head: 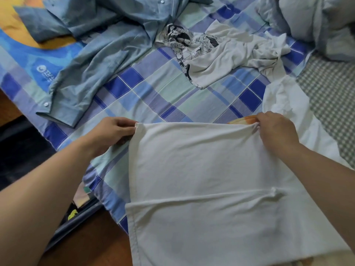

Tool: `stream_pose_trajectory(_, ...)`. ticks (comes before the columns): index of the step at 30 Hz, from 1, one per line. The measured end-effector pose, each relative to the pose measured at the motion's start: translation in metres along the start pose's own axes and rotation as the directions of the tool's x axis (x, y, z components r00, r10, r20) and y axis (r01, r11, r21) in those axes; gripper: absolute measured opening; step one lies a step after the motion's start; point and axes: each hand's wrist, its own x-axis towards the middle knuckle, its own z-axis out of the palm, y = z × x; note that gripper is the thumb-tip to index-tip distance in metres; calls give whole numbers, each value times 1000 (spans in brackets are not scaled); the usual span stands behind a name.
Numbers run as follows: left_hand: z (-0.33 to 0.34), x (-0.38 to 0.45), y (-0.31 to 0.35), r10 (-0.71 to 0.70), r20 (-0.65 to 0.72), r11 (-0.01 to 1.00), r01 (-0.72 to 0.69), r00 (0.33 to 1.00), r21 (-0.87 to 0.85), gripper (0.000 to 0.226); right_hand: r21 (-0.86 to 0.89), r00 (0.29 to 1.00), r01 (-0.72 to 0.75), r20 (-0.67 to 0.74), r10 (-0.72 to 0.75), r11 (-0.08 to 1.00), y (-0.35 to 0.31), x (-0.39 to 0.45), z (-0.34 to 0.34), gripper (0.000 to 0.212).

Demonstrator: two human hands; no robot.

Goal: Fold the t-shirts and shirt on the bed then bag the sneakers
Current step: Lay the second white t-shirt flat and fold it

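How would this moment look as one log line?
step: folding white t-shirt | left hand: pinches edge | right hand: pinches edge | denim shirt: unfolded

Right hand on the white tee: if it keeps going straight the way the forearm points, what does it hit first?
Probably bare checked bedsheet first. The right hand, its grip pinching the white t-shirt, points up and left toward the printed white t-shirt, the next garment on that line. Depth is uncertain from this single view.
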Motion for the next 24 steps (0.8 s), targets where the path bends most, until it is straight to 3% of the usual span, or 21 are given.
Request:
stream_pose_trajectory(3, 1, -2, -3, 37, -47, 999, -36, 998, 14, 3, -39, 999, 45, 0, -45, 998, 3, -3, 1, 12)
stream_pose_trajectory(5, 0, 0, -7, 119, -188, 991, -105, 975, 82, 12, -56, 999, 47, 9, -46, 997, 4, -4, -1, 16)
stream_pose_trajectory(8, 3, 0, -11, 111, -298, 986, -142, 948, -85, 28, -55, 1000, -5, 17, 6, 998, 2, -5, -5, 24)
stream_pose_trajectory(12, 5, 5, -19, 28, -295, 974, -93, 955, -209, 34, -50, 997, -76, 5, 77, 996, -7, -2, -3, 25)
stream_pose_trajectory(18, 9, 6, -22, 140, -314, 987, -158, 939, -30, 35, -23, 979, -201, -52, 200, 979, -15, 2, 6, 20)
stream_pose_trajectory(22, 13, 5, -23, 168, -258, 986, -160, 951, 52, 32, 209, 936, -329, -55, 347, 921, -44, 3, 1, 29)
stream_pose_trajectory(24, 10, 6, -20, 119, -243, 992, -124, 963, -5, 28, 321, 959, -202, -126, 253, 925, -83, -4, -6, 22)
